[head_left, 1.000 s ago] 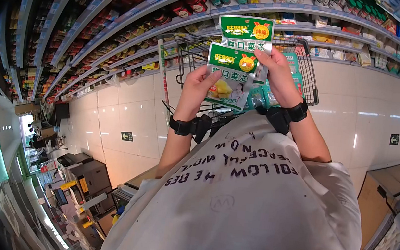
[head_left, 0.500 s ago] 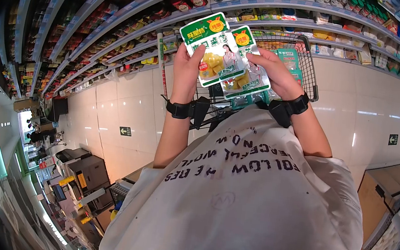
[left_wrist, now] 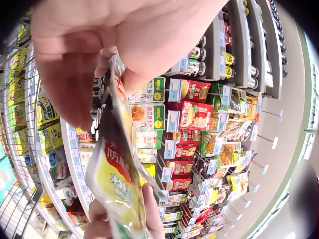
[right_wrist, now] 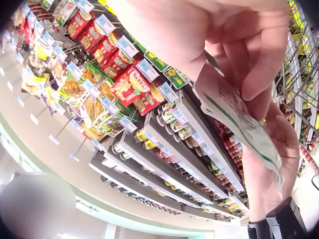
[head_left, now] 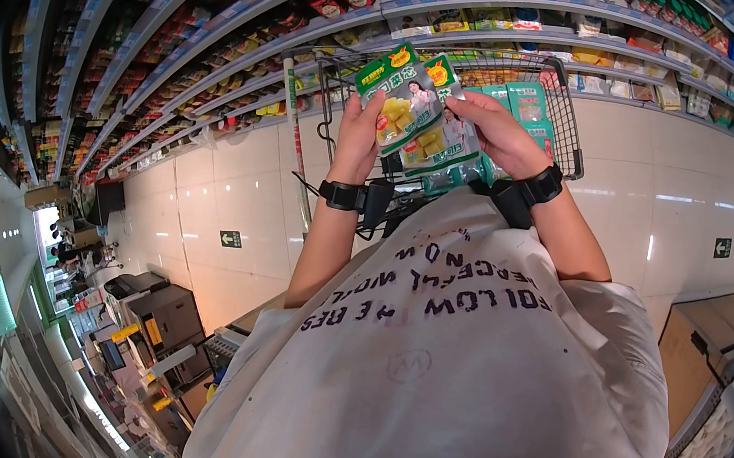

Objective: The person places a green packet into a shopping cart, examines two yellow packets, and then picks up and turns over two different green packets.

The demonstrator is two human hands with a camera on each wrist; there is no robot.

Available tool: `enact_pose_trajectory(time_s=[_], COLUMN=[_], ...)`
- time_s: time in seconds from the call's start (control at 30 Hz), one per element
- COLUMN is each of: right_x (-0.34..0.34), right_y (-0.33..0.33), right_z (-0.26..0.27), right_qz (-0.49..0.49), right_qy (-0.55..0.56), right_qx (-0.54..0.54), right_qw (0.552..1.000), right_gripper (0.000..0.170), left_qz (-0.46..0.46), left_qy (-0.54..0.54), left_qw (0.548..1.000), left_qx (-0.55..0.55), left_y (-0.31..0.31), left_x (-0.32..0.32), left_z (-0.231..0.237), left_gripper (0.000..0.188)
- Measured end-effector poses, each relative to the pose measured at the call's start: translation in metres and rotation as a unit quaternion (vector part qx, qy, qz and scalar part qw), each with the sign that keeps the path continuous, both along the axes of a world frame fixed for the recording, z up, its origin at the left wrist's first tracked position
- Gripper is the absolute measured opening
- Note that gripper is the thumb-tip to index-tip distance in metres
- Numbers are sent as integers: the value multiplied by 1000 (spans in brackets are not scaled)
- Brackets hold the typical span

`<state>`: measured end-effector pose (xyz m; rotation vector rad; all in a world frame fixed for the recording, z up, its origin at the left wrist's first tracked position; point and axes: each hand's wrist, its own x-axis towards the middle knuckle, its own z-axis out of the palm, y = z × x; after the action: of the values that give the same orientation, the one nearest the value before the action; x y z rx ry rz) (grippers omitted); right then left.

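Observation:
Two flat green-and-white food pouches with yellow vegetable pieces pictured on them are held side by side over a shopping cart. My left hand [head_left: 359,138] pinches the left pouch [head_left: 401,111], thumb on its front. The right pouch [head_left: 455,144] is partly covered by it and gripped by my right hand [head_left: 508,144], thumb at its upper edge. Seen edge-on in the left wrist view, a pouch [left_wrist: 119,174] hangs below the left palm. In the right wrist view, the back of a pouch [right_wrist: 239,117] shows between the fingers.
The black wire cart [head_left: 574,139] stands right in front, with teal packs [head_left: 527,107] inside. Long shelves [head_left: 252,44] of packaged food and jars curve around the front and left. Red snack bags [left_wrist: 194,117] hang on a rack. The floor [head_left: 661,190] is pale tile.
The left pouch first rose and tilted over the right one; both have since lowered slightly and drawn closer together, tilted and overlapping. Both hands keep hold throughout.

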<state>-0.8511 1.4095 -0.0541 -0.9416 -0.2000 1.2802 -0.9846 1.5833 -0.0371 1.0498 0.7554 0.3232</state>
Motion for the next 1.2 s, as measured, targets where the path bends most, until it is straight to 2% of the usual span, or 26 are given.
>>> enact_pose_trajectory(time_s=[0.1, 0.17, 0.2, 0.27, 0.3, 0.37, 0.43, 0.5, 0.57, 0.6, 0.7, 0.8, 0.83, 0.9, 0.93, 1.0, 1.1, 1.2], right_x=[2, 0, -3, -7, -8, -10, -13, -21, -25, -25, -23, -24, -25, -25, -27, -28, -27, -28], right_y=[1, -2, -3, -3, -1, 2, 11, 17, 25, 27, 26, 19, 18, 19, 19, 21, 20, 20], right_z=[-2, 14, 22, 37, 42, 49, 32, 31, 20, 16, 17, 26, 25, 22, 21, 17, 15, 17], right_qz=[4, 12, 12, 11, 10, 56, 62, 5, 8, 12, -12, 2, 1, 10, 9, -12, -8, -24], right_qy=[-15, -95, -94, -201, -200, -218, -238, -389, -351, -312, -353, -330, -329, -320, -320, -334, -324, -354], right_qx=[7, -24, -23, -35, -35, 47, 81, 117, 120, 121, 108, 91, 91, 77, 77, 59, 65, 58], right_qw=[1000, 995, 995, 979, 979, 973, 966, 914, 929, 942, 929, 940, 940, 944, 944, 941, 944, 933], right_gripper=[18, 26, 26, 36, 36, 42, 47, 59, 65, 70, 77, 78, 78, 79, 79, 77, 75, 71], left_qz=[-25, -42, -70, -94, -94, -76, -79, -80, -85, -60, -81, -115, -116, -107, -108, -119, -142, -153], left_qy=[-13, -15, -14, -43, -42, -102, -104, -106, -146, -119, -93, -106, -105, -123, -122, -79, -141, -116], left_qw=[999, 999, 996, 988, 988, 981, 982, 983, 985, 991, 992, 986, 986, 985, 985, 989, 977, 979], left_qx=[-15, -23, -51, -118, -118, -148, -139, -128, -38, -24, 28, 51, 50, -57, -57, -29, -69, -69], left_y=[0, -1, -1, -4, -3, -3, -7, -11, -18, -23, -29, -21, -20, -18, -19, -23, -27, -24], left_x=[-2, -4, -6, -9, -10, -8, -8, -6, 3, 5, 4, 0, -2, -3, -4, -8, -17, -23], left_z=[0, -1, -2, -5, -8, -12, -10, -9, -10, -10, -1, -6, -6, -4, -3, -2, -3, -9], left_gripper=[27, 26, 24, 25, 25, 38, 41, 43, 42, 42, 36, 37, 37, 46, 46, 58, 63, 63])
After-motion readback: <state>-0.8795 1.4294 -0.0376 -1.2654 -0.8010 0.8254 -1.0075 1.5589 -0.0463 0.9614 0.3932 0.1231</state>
